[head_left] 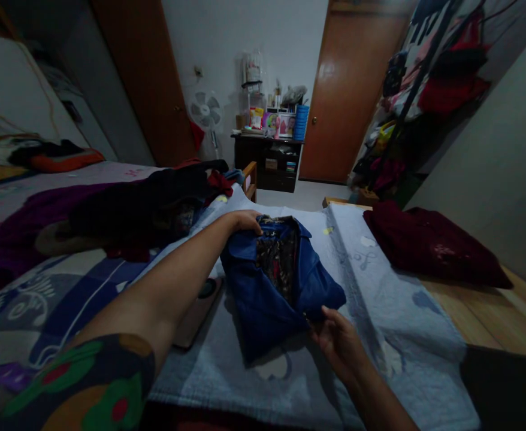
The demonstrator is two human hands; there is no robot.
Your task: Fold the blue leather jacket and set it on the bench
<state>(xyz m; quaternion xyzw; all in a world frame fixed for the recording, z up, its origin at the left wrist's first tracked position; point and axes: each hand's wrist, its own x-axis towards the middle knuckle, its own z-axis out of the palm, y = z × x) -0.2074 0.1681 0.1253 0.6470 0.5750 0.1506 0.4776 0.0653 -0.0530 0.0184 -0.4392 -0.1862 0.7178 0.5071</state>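
A blue garment (263, 293) with a collar and a dark patterned lining lies folded into a bundle on the light blue bed sheet (290, 389). My left hand (246, 221) grips its upper left edge beside the collar, fingers closed on the cloth. At the lower right edge, my right hand (332, 335) pinches the garment between thumb and fingers. Under my left forearm rests a phone-like flat object (195, 323) with a round dark camera area, partly covered by the arm.
Dark clothes (141, 203) are heaped at the left. A maroon pillow (429, 242) lies at the right on a wooden ledge (501, 305). Farther back stand a dark cabinet (263, 164), a white fan (206, 111) and a brown door (341, 102). Clothes hang at the upper right.
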